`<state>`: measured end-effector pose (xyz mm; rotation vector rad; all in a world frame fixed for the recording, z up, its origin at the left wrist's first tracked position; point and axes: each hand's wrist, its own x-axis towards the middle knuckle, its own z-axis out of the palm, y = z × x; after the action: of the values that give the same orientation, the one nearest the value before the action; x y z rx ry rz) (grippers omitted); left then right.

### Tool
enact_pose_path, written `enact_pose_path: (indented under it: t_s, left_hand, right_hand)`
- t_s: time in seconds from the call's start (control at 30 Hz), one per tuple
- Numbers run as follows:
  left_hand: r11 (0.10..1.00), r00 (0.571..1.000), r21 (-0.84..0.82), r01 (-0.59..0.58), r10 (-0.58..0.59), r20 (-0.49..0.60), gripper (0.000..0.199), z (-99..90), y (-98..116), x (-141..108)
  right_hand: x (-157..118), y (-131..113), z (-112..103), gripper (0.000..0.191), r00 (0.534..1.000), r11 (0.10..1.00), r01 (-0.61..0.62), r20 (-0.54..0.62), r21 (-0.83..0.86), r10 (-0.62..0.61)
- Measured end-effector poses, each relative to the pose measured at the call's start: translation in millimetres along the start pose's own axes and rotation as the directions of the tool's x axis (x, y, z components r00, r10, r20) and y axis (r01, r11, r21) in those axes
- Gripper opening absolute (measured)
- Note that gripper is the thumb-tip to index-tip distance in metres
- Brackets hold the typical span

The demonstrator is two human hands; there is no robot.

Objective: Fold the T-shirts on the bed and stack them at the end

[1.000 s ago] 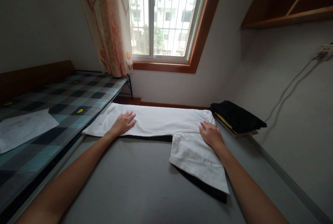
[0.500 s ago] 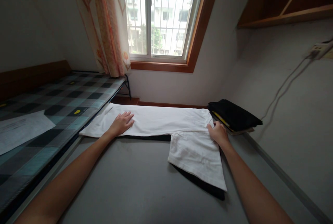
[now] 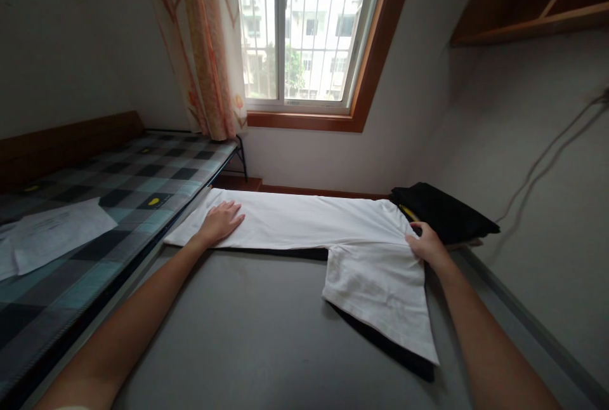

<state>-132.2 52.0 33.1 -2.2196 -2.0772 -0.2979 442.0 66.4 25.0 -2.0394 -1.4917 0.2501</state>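
Note:
A white T-shirt (image 3: 295, 219) lies folded lengthwise across the grey tabletop (image 3: 266, 321), one sleeve (image 3: 380, 289) pointing toward me. Black fabric shows beneath its lower edge and under the sleeve. My left hand (image 3: 221, 223) rests flat on the shirt's left part, fingers stretched out. At the right end, near the collar and shoulder, my right hand (image 3: 428, 245) pinches the edge of the cloth. Creases run from that pinch into the shirt.
A checked mattress (image 3: 162, 172) on a bed frame borders the table at left, with paper sheets (image 3: 61, 232) on it. Folded black cloth (image 3: 447, 213) lies at the table's back right. Behind are a window (image 3: 304, 35) and a curtain (image 3: 209, 48); a shelf (image 3: 533, 26) hangs upper right.
My right hand has drawn the shirt's right end a little to the right, and creases now spread from it. My left hand stays flat on the cloth. The view has shifted slightly.

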Motion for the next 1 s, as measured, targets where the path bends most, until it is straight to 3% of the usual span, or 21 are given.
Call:
enact_pose_path:
  t_s: [0.13,0.27,0.43,0.53,0.67,0.77,0.9,1.0]
  left_hand:
    - [0.984,0.985,0.044,0.17,-0.17,-0.009,0.06,5.1,-15,2]
    - [0.966,0.968,0.05,0.252,-0.251,-0.026,0.065,8.7,-23,1]
    - [0.958,0.967,0.132,0.253,-0.252,-0.021,0.064,7.2,-21,6]
    - [0.967,0.982,0.174,0.185,-0.186,-0.015,0.063,5.3,-20,23]
    - [0.984,0.988,0.168,0.065,-0.087,0.125,0.065,3.0,-28,59]
    - [0.98,0.972,0.158,0.124,-0.152,0.18,0.067,2.8,-36,79]
    - [0.91,0.925,0.209,0.359,-0.376,0.05,0.07,6.3,-38,86]
    - [0.879,0.902,0.201,0.433,-0.423,-0.09,0.067,11.1,-34,81]
  right_hand:
    - [-3,1,5,0.055,0.996,0.993,0.027,0.083,-0.117,-0.017]
    - [-6,-1,5,0.058,0.995,0.976,0.021,0.098,-0.216,0.001]
    - [-11,-8,2,0.059,0.991,0.952,-0.008,0.124,-0.305,0.048]
    - [-13,-13,1,0.06,0.99,0.946,-0.001,0.132,-0.324,0.046]
    - [-15,-14,0,0.06,0.992,0.942,0.002,0.118,-0.336,0.04]
    - [-15,-13,0,0.058,0.993,0.939,-0.001,0.114,-0.344,0.043]
    - [-15,-13,-3,0.058,0.992,0.937,0.011,0.125,-0.348,0.035]
    - [-18,-18,-6,0.059,0.988,0.934,0.005,0.146,-0.356,0.05]
